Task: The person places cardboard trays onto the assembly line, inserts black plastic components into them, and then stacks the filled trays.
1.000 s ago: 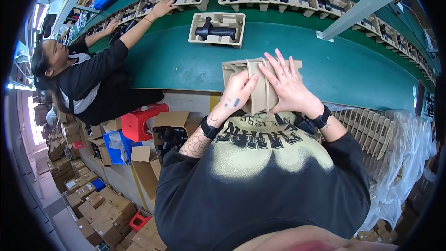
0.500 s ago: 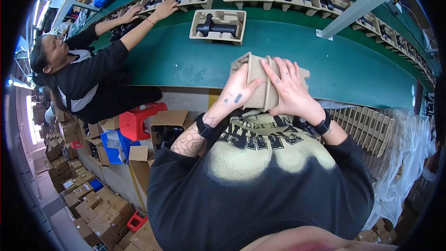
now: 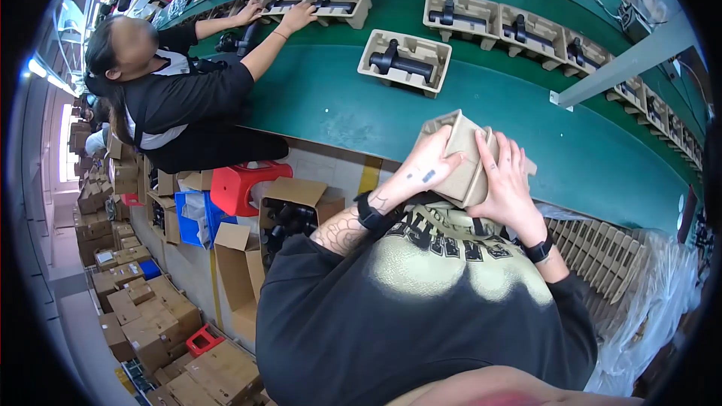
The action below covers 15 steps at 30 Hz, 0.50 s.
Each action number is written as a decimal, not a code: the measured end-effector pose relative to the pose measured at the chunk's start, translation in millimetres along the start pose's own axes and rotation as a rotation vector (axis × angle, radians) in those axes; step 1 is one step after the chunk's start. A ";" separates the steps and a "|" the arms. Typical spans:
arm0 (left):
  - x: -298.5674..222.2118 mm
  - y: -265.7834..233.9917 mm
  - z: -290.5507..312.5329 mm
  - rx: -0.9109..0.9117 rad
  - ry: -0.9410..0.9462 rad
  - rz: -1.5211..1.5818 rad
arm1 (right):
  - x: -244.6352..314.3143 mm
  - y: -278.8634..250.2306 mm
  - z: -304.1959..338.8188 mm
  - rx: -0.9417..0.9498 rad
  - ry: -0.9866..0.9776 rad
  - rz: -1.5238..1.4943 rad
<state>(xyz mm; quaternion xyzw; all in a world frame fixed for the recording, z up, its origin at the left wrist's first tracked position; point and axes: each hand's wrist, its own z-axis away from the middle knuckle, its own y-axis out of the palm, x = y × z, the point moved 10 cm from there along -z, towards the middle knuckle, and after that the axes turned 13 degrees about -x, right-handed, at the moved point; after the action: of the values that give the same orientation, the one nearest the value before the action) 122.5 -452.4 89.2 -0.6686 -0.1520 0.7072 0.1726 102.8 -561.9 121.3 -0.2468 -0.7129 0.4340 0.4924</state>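
Close to my body, at the near edge of the green bench, I hold molded pulp trays tilted on their side. They look like two, one fitted against the other. My left hand grips them from the left, thumb pointing across. My right hand wraps the right side with its fingers over the top. What lies inside the trays is hidden from view. Beyond my hands, a single pulp tray sits on the bench, holding a black tube-shaped device with a side knob.
More filled pulp trays line the bench's far side. A grey metal post rises at right. On the left, a co-worker reaches into trays. Stacked empty trays stand beside me at right, a red stool and cartons at left.
My view has shifted, so the bench and my hands sit lower and further right. Both hands keep their hold on the trays. The co-worker's arms remain at the trays.
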 end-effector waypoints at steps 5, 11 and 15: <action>2.2 -9.6 -16.6 -0.052 0.066 0.154 | 3.7 -0.1 -7.1 0.027 -0.003 0.048; 6.5 -13.6 -12.9 -0.076 0.007 -0.027 | -2.6 12.2 -15.7 -0.008 0.012 -0.007; 8.5 -21.2 -15.3 -0.117 0.104 0.121 | 3.7 13.2 -12.2 0.046 0.050 -0.018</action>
<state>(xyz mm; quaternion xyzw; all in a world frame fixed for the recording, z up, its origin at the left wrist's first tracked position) 138.3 -429.9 90.2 -0.7211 -0.1433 0.6707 0.0982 111.5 -547.8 113.4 -0.2398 -0.6924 0.4393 0.5198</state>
